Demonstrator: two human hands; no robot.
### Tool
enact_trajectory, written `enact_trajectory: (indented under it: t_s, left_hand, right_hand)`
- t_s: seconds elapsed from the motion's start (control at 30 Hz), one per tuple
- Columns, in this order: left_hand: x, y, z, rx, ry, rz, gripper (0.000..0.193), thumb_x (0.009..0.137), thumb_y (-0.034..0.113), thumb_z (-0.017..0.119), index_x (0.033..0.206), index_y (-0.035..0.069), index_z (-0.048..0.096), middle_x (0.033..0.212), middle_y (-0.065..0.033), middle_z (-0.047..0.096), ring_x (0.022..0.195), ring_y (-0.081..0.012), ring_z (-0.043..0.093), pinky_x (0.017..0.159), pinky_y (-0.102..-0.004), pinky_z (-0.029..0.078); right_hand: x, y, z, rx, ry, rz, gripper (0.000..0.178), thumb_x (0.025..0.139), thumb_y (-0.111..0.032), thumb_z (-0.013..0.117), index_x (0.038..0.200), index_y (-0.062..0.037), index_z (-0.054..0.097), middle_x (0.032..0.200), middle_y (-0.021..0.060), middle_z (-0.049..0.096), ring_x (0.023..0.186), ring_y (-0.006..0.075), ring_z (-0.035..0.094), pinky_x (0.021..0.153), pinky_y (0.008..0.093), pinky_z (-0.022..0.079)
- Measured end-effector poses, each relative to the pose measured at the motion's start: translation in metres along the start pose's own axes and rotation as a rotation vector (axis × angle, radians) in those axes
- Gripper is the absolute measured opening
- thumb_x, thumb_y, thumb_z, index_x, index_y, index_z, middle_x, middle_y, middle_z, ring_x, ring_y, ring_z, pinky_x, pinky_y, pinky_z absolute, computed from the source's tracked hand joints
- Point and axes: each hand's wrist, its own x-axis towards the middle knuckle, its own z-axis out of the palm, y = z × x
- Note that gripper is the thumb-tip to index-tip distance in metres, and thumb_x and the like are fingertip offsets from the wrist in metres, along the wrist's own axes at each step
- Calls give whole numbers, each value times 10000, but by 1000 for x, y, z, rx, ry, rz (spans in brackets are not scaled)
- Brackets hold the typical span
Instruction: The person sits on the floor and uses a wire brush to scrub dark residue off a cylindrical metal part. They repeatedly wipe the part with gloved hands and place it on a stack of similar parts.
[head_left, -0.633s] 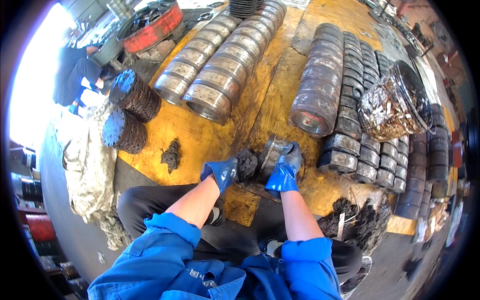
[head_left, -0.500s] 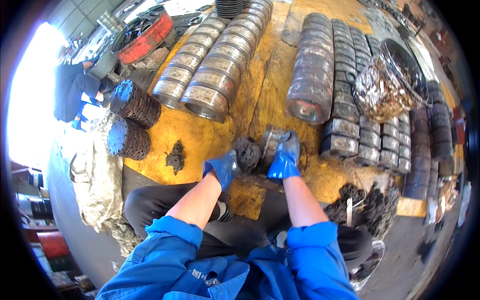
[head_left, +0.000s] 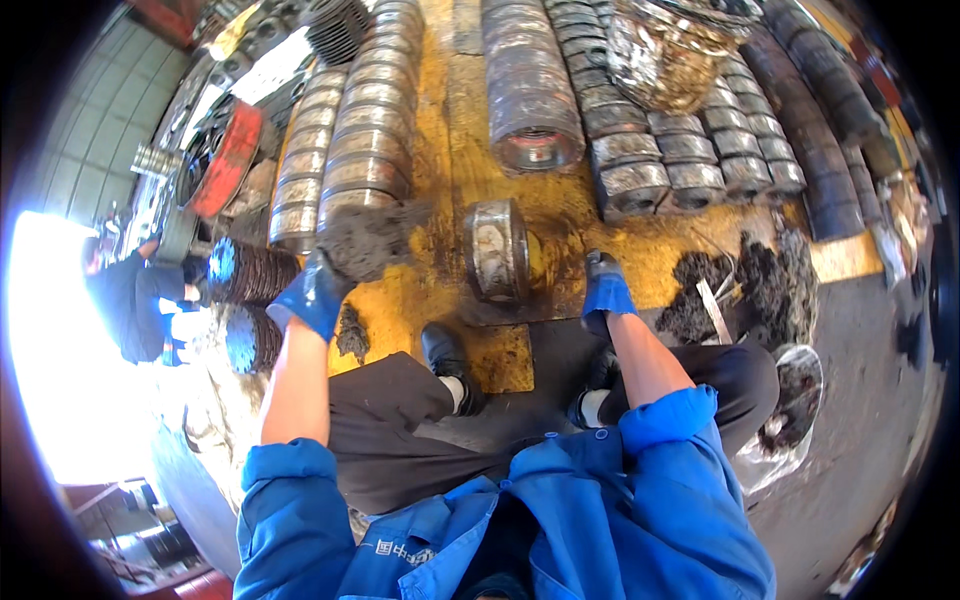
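Observation:
My left hand [head_left: 315, 296], in a blue rubber glove, is closed on a dark grey wad of fibrous waste [head_left: 370, 242], smeared by motion in front of the left rows of rings. A thick metal ring [head_left: 497, 250] stands on its edge on the yellow board between my hands, touched by neither. My right hand [head_left: 606, 285], gloved too, hovers to the right of that ring. Its fingers are foreshortened, so whether they are curled or apart is unclear; nothing shows in it.
Rows of metal rings [head_left: 367, 130] lie ahead left, more rings [head_left: 632, 170] ahead right. A bucket [head_left: 665, 60] sits on those. Dark ring stacks [head_left: 250, 270] and a red drum [head_left: 228, 160] are at left. Fibrous waste [head_left: 770, 285] lies right. Another person [head_left: 130, 300] is at far left.
My left hand has swung left and forward with the wad, away from the ring. My right hand has let go of the ring and moved right. My view has shifted.

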Motion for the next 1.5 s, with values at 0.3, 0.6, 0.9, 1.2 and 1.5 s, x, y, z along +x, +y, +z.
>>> enact_trajectory:
  t_s: [0.3, 0.6, 0.9, 1.2, 1.5]
  left_hand:
    - [-71, -69, 34, -1003, 89, -1020, 289, 957, 261, 657, 1184, 87, 694, 1021, -121, 718, 868, -265, 679, 786, -437, 550]
    - [-81, -57, 29, -1300, 226, -1137, 261, 961, 252, 661, 1149, 78, 706, 941, -86, 728, 789, -215, 668, 697, -380, 530]
    - [0, -18, 23, -828, -30, -951, 394, 885, 248, 717, 1220, 40, 720, 1129, -140, 751, 1020, -273, 694, 909, -397, 542]
    - [60, 128, 54, -782, -618, -789, 671, 527, 367, 942, 1112, 75, 790, 1148, -159, 759, 1106, -302, 732, 922, -420, 586]
    - [71, 158, 86, -914, -443, -955, 274, 787, 172, 773, 1047, 91, 798, 1099, -174, 760, 1042, -370, 735, 866, -471, 589]
  right_hand:
    - [5, 58, 8, 3, -160, -49, 382, 1069, -434, 404, 1139, -145, 644, 973, 100, 639, 888, 260, 603, 781, 397, 512]
    - [-2, -24, 14, 501, -291, 128, 526, 1042, -557, 521, 1312, -117, 621, 1172, 58, 705, 987, 174, 650, 831, 388, 536]
    - [-60, -143, 27, 456, -344, -108, 659, 1044, -545, 539, 1463, -36, 522, 1380, 152, 618, 1185, 268, 612, 992, 425, 504]
    - [-68, -200, 81, 609, -286, -75, 578, 1073, -507, 498, 1396, -31, 551, 1181, 147, 710, 942, 294, 718, 765, 423, 610]
    - [-63, -182, 70, 664, -186, -130, 530, 1053, -481, 573, 1337, -34, 587, 1191, 130, 679, 931, 230, 691, 762, 386, 617]
